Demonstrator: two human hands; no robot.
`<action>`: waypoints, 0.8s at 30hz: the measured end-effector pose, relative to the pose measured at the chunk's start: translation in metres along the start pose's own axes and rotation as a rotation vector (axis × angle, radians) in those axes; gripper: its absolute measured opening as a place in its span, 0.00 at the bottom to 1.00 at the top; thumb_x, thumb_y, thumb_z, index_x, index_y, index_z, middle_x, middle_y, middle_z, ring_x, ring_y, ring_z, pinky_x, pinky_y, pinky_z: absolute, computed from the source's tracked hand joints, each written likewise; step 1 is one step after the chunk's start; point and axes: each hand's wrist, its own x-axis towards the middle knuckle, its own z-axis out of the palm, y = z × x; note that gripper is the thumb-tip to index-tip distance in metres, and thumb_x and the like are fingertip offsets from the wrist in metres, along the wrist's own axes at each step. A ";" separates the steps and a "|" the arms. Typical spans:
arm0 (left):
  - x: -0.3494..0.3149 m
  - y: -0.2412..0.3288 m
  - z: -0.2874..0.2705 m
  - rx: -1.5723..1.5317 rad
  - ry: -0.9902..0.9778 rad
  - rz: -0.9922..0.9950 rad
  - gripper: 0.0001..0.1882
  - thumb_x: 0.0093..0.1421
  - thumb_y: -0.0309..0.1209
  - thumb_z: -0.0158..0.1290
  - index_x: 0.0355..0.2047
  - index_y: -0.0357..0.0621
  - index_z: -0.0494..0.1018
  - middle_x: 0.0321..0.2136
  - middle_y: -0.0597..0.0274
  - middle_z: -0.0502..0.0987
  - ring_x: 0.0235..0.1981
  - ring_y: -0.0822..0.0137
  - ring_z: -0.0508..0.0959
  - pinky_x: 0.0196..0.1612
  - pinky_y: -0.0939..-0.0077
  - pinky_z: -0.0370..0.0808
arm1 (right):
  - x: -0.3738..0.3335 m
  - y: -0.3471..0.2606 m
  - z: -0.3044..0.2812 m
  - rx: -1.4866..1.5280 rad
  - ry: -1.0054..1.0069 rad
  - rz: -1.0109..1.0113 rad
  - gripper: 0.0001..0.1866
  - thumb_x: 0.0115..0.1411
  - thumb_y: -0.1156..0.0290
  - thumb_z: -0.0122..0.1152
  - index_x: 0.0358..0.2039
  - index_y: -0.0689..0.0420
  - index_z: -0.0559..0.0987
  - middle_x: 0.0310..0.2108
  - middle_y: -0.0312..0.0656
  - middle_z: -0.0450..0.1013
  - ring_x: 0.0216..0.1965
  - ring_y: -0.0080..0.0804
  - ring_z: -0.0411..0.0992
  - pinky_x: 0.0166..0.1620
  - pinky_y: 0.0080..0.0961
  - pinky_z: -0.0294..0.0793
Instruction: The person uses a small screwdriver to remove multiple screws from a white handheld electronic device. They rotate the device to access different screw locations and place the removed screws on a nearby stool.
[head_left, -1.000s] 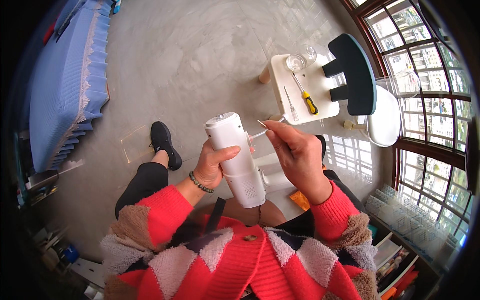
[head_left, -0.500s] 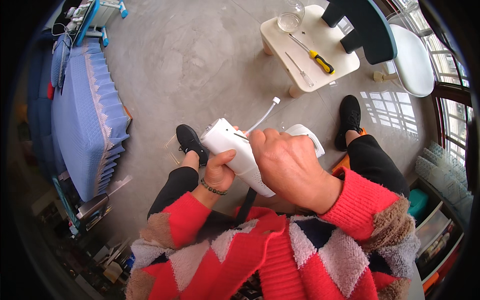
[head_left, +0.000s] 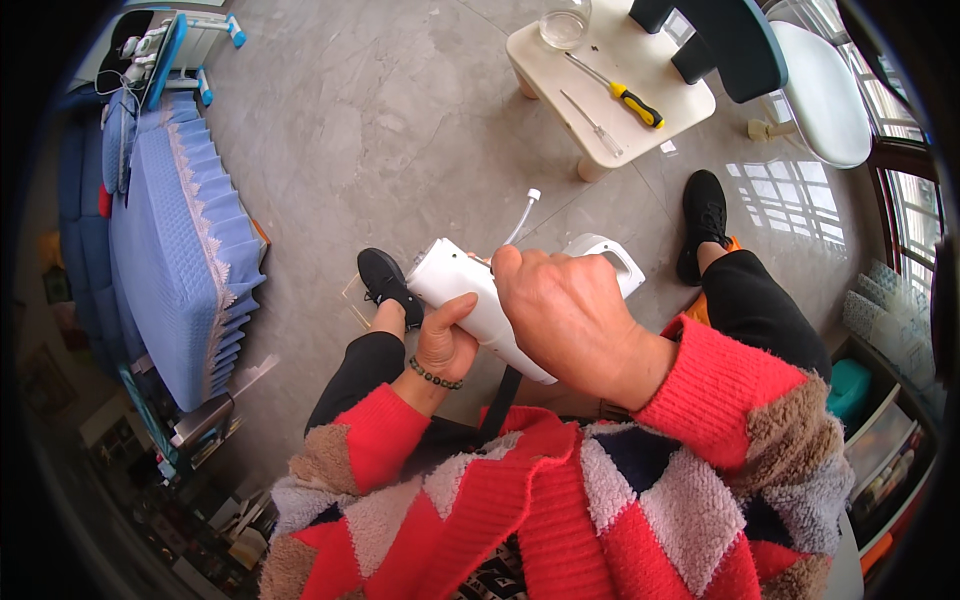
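A white plastic appliance housing (head_left: 470, 285) lies slanted across my lap, cylindrical at its upper left end, with a looped handle (head_left: 625, 265) showing beyond my right hand. A clear thin tube (head_left: 522, 218) with a white end piece sticks up from it. My left hand (head_left: 445, 340) grips the housing from the left, thumb laid along its side. Against the upper side of the housing, my right hand (head_left: 570, 310) is closed, its knuckles toward me. Whatever its fingers pinch is hidden; only a small dark bit shows by the fingertips.
Ahead, a cream stool (head_left: 660, 85) bears a yellow-and-black screwdriver (head_left: 635, 103), a slim clear-handled screwdriver (head_left: 597, 128), a tiny dark piece (head_left: 594, 48) and a glass jar (head_left: 565, 28). A blue-covered bed or sofa (head_left: 165, 270) stands left; a white-seated chair (head_left: 820, 110) is far right.
The thin dark rod between my right fingers and the housing is now mostly out of sight. My right hand has shifted slightly left and the handle shows more. The view has moved a little.
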 end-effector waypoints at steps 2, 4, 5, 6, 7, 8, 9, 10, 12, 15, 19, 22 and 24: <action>-0.001 0.000 0.000 -0.016 0.014 -0.017 0.29 0.48 0.23 0.58 0.52 0.47 0.64 0.47 0.63 0.70 0.53 0.65 0.68 0.59 0.69 0.62 | 0.001 0.001 0.002 0.000 -0.012 0.008 0.07 0.47 0.74 0.57 0.26 0.60 0.69 0.21 0.45 0.73 0.21 0.40 0.75 0.22 0.32 0.72; -0.001 0.000 0.000 -0.016 0.025 -0.023 0.29 0.48 0.23 0.58 0.52 0.47 0.64 0.47 0.64 0.70 0.52 0.66 0.68 0.58 0.70 0.63 | 0.001 0.002 0.003 -0.002 -0.010 0.008 0.07 0.48 0.74 0.57 0.26 0.60 0.69 0.22 0.45 0.73 0.21 0.40 0.75 0.22 0.33 0.73; -0.001 -0.001 0.000 -0.011 0.036 -0.024 0.29 0.48 0.23 0.58 0.52 0.47 0.64 0.46 0.65 0.70 0.51 0.66 0.69 0.58 0.70 0.63 | 0.002 0.002 0.004 -0.005 -0.004 0.003 0.07 0.48 0.74 0.57 0.26 0.60 0.69 0.22 0.45 0.73 0.22 0.40 0.75 0.23 0.33 0.73; -0.001 -0.001 0.000 -0.003 0.026 -0.015 0.29 0.48 0.23 0.58 0.52 0.47 0.64 0.46 0.65 0.70 0.51 0.66 0.69 0.58 0.70 0.63 | 0.002 0.003 0.005 -0.005 0.001 0.001 0.07 0.48 0.73 0.57 0.26 0.59 0.70 0.22 0.45 0.73 0.22 0.40 0.75 0.23 0.33 0.73; -0.001 -0.002 0.000 0.007 0.021 -0.005 0.29 0.48 0.23 0.58 0.52 0.47 0.64 0.45 0.65 0.70 0.51 0.66 0.69 0.58 0.70 0.63 | 0.002 0.004 0.006 -0.009 -0.001 -0.005 0.07 0.48 0.73 0.57 0.26 0.60 0.70 0.22 0.45 0.73 0.22 0.40 0.75 0.23 0.33 0.73; -0.001 -0.003 0.000 0.018 0.016 0.006 0.29 0.48 0.23 0.58 0.52 0.47 0.65 0.45 0.65 0.70 0.50 0.66 0.69 0.57 0.70 0.64 | 0.002 0.004 0.006 -0.011 -0.006 -0.009 0.07 0.48 0.73 0.57 0.26 0.60 0.70 0.22 0.45 0.73 0.23 0.40 0.75 0.23 0.33 0.73; -0.001 -0.003 0.001 0.018 0.019 0.003 0.28 0.48 0.23 0.58 0.51 0.47 0.65 0.45 0.66 0.70 0.50 0.67 0.69 0.57 0.71 0.64 | 0.003 0.005 0.006 -0.013 -0.010 -0.012 0.07 0.48 0.73 0.57 0.27 0.60 0.70 0.22 0.45 0.73 0.23 0.40 0.75 0.23 0.33 0.73; -0.001 -0.004 0.001 0.017 0.021 0.000 0.28 0.48 0.23 0.58 0.51 0.47 0.65 0.45 0.66 0.70 0.50 0.67 0.69 0.57 0.71 0.64 | 0.003 0.005 0.007 -0.022 -0.007 -0.022 0.07 0.47 0.73 0.58 0.26 0.60 0.71 0.22 0.45 0.73 0.23 0.40 0.75 0.23 0.32 0.73; -0.002 -0.005 0.001 0.021 0.030 -0.004 0.28 0.48 0.23 0.58 0.51 0.47 0.65 0.45 0.66 0.70 0.50 0.67 0.69 0.57 0.71 0.64 | 0.003 0.006 0.007 -0.041 -0.011 -0.038 0.08 0.45 0.72 0.60 0.25 0.60 0.72 0.22 0.45 0.73 0.22 0.38 0.76 0.22 0.30 0.74; -0.003 -0.006 0.002 0.024 0.044 -0.008 0.28 0.48 0.22 0.58 0.51 0.46 0.65 0.45 0.66 0.70 0.50 0.67 0.69 0.56 0.71 0.64 | 0.003 0.006 0.007 -0.046 -0.039 -0.030 0.09 0.44 0.72 0.60 0.25 0.61 0.72 0.21 0.45 0.73 0.23 0.38 0.76 0.22 0.29 0.74; -0.005 -0.006 0.003 0.065 0.036 0.006 0.29 0.48 0.21 0.58 0.51 0.46 0.65 0.45 0.66 0.70 0.51 0.67 0.69 0.57 0.71 0.63 | 0.003 0.006 0.007 -0.045 -0.045 -0.036 0.08 0.45 0.73 0.59 0.25 0.60 0.71 0.21 0.46 0.73 0.23 0.39 0.76 0.23 0.31 0.74; -0.006 -0.006 0.005 0.099 0.017 0.027 0.29 0.47 0.20 0.58 0.52 0.47 0.66 0.46 0.67 0.70 0.51 0.68 0.69 0.57 0.71 0.63 | 0.003 0.006 0.009 -0.045 -0.063 -0.023 0.07 0.47 0.74 0.57 0.26 0.60 0.70 0.21 0.45 0.73 0.23 0.40 0.75 0.24 0.33 0.73; -0.006 -0.007 0.006 0.104 0.012 0.035 0.29 0.47 0.19 0.58 0.52 0.46 0.66 0.46 0.67 0.71 0.51 0.68 0.69 0.57 0.71 0.62 | 0.003 0.006 0.009 -0.050 -0.063 -0.030 0.07 0.47 0.74 0.57 0.26 0.60 0.70 0.21 0.45 0.73 0.23 0.39 0.75 0.24 0.33 0.73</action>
